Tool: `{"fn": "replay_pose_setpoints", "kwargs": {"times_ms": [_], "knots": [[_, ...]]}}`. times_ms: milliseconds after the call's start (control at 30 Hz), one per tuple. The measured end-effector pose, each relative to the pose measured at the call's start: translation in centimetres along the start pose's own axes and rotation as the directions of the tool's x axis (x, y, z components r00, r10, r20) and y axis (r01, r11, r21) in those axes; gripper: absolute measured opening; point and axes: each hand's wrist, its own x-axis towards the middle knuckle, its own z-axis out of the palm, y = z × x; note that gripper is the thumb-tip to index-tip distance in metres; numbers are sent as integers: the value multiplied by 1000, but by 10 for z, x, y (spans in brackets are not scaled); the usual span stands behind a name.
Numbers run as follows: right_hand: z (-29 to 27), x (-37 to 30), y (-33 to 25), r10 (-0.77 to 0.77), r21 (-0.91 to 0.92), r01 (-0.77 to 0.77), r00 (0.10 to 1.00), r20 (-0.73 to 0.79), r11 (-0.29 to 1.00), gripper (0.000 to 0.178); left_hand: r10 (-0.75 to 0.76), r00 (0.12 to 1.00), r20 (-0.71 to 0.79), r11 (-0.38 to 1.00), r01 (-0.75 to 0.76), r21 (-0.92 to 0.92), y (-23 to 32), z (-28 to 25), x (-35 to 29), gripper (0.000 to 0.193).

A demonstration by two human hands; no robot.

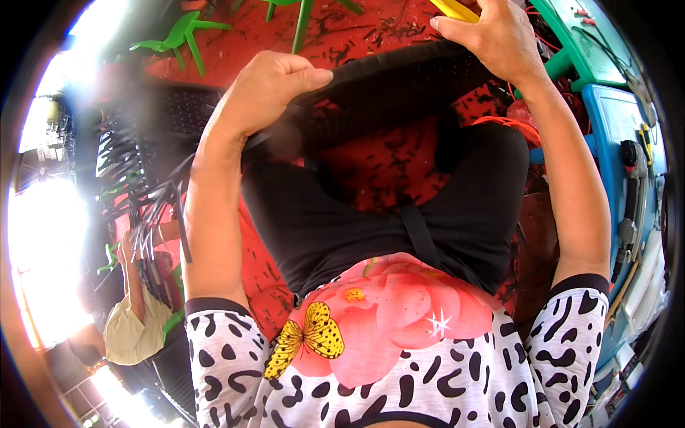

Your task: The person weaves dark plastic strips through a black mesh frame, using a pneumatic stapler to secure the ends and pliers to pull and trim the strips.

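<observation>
Across my knees lies a black woven panel (pixel 392 80), dark and slightly blurred, with a rounded rim along its far side. My left hand (pixel 265 93) is closed over that rim, thumb on top. Loose black strips (pixel 160 207) trail from the woven work at the left, beside my left forearm. At the top right, my right hand (pixel 499 43) is wrapped round a yellow tool (pixel 457 10). The picture's upper edge cuts the tool off, so its kind is hidden. This hand is just beyond the panel's right end.
Black offcuts litter the red floor (pixel 378 160). Green plastic stools (pixel 182 37) stand at the far left and top. On the right are a green table (pixel 589 43) and a blue table (pixel 610 118) bearing tools. Another person (pixel 135 321) sits at the lower left.
</observation>
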Motion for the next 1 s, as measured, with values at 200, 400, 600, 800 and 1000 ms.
{"fn": "replay_pose_setpoints", "kwargs": {"times_ms": [200,400,600,800,1000], "knots": [[-5,8,-4,84,-84,-83,996,5,993,50,217,930,-297,976,-200,87,7,15,1,34],[12,-3,12,270,697,-37,936,-227,716,47,279,895,-348,959,-274,65,-6,2,-6,37],[-103,-96,79,422,552,-207,857,-297,808,22,265,929,-257,939,-309,-149,-10,26,-18,34],[-166,-208,105,805,399,-700,535,-254,592,18,288,914,-287,907,-356,-223,-17,22,-11,37],[-108,-286,143,868,324,-816,496,-30,478,23,261,925,-275,926,-320,-198,-15,20,-12,35]]}}
